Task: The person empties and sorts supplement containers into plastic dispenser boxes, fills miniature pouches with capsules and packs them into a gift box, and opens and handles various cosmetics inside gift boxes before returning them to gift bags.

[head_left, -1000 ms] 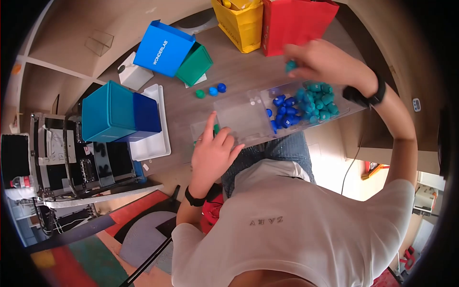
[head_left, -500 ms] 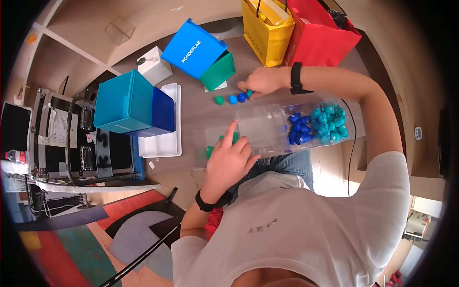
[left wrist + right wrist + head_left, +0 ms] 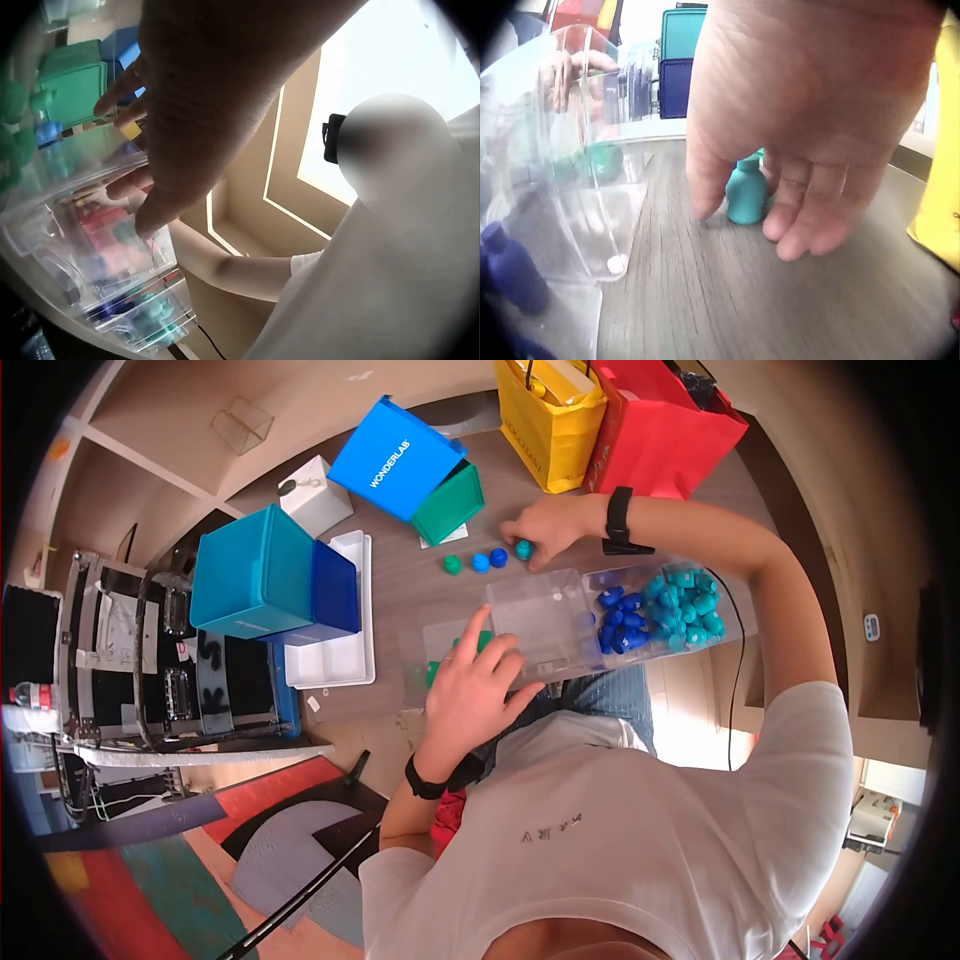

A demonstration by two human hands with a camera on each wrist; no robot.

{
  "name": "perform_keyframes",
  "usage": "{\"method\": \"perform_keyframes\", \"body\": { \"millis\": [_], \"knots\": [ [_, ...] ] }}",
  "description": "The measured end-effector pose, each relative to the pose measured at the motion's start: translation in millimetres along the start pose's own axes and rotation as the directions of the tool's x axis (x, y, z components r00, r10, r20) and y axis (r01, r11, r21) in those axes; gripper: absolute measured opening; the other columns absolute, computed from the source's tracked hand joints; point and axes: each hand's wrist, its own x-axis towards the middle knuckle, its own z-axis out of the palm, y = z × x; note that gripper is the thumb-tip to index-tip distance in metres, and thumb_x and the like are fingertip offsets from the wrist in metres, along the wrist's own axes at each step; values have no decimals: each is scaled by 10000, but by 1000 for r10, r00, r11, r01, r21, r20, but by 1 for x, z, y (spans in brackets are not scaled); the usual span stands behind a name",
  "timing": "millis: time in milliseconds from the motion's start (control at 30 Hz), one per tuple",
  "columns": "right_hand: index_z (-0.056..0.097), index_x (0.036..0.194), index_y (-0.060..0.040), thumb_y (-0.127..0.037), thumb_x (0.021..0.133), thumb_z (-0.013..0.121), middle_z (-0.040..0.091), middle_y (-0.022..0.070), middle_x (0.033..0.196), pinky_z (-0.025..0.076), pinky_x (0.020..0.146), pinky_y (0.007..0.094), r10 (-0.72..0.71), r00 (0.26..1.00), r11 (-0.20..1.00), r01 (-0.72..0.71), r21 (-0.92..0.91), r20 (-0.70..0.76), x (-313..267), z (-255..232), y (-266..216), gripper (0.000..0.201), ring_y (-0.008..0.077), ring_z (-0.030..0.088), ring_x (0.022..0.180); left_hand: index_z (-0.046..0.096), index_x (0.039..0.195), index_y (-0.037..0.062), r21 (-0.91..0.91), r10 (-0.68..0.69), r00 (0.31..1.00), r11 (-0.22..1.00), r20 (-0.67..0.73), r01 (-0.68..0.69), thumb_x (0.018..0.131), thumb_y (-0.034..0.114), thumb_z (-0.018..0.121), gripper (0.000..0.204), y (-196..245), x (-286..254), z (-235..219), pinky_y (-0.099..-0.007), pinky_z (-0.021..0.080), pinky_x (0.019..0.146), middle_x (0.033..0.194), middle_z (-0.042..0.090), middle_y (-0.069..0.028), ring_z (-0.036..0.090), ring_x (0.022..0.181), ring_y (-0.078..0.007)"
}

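In the head view a teal bottle (image 3: 524, 550) stands at the end of a row with blue (image 3: 498, 557), light blue (image 3: 481, 562) and green (image 3: 452, 564) ones. My right hand (image 3: 560, 523) is around it; in the right wrist view the bottle (image 3: 747, 196) is upright on the table, between the thumb and parted fingers of the hand (image 3: 802, 112). My left hand (image 3: 473, 698), index finger extended, is at the near left of a clear container (image 3: 540, 622). Its right compartments hold blue bottles (image 3: 622, 622) and teal bottles (image 3: 688, 605); several green ones lie at left, partly hidden.
Behind the row are a tilted blue box (image 3: 395, 460) and a green box (image 3: 450, 505). Yellow (image 3: 552, 435) and red (image 3: 665, 440) bags stand at the back right. A teal box (image 3: 252, 572) and a dark blue box (image 3: 335, 595) are on a white tray (image 3: 365, 620) at left.
My right hand came from near the red bag to the row's right end with the teal bottle. Its fingers now lie wider around the bottle. My left hand stays by the container.
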Motion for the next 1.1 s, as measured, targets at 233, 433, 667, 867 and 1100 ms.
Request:
{"method": "perform_keyframes", "body": {
  "millis": [233, 433, 667, 867, 1100],
  "knots": [
    [652, 1134, -71, -270, 852, 785, 725, 123, 959, 535, 758, 436, -7, 1000, 1000, 7, 11, -20, 1, -24, -6, 370, 324, 701, 868, 720, 965, 63, -504, -137, 977, 863, -166, 36, 831, 201, 824, 219, -14, -2, -27, -417, 550, 930, 1188, 666, -98, 623, 1228, -345],
    [651, 1264, -56, -181, 981, 729, 660, -13, 1003, 512, 784, 247, 40, 971, 610, 162, 775, -235, -69, -98, -88, 319, 77, 604, 884, 604, 1227, -29, -992, -387, 918, 56, 83, 114, 1062, 257, 560, 332, -34, 55, -64, -422, 537, 965, 1208, 645, -187, 668, 1101, -289],
    [623, 1287, -19, -223, 977, 741, 657, -1, 950, 517, 736, 234, 317, 873, 454, 204, 867, -371, -91, -66, -68, 390, 81, 618, 815, 578, 1219, 0, -869, -149, 863, -207, 482, 450, 1101, 443, 479, 470, -41, 166, 1, -333, 570, 813, 1076, 680, -134, 695, 941, -212],
    [618, 1182, -32, -322, 1022, 667, 643, -10, 895, 466, 668, 220, 487, 800, 432, 130, 892, -352, -85, -46, -38, 335, 71, 589, 762, 558, 1170, 60, -867, -235, 846, -277, 479, 414, 1109, 430, 471, 385, -52, 171, 47, -271, 546, 718, 955, 662, -77, 658, 837, -144],
    [704, 955, 2, -510, 1065, 507, 635, 157, 742, 494, 661, 368, 535, 685, 751, -116, 650, -496, -79, -34, -55, 559, 266, 630, 678, 549, 1125, 94, -898, -208, 875, -164, 436, 409, 1114, 474, 432, 397, -45, 163, 62, -244, 448, 677, 886, 602, -25, 537, 733, -95]
  ]
}}
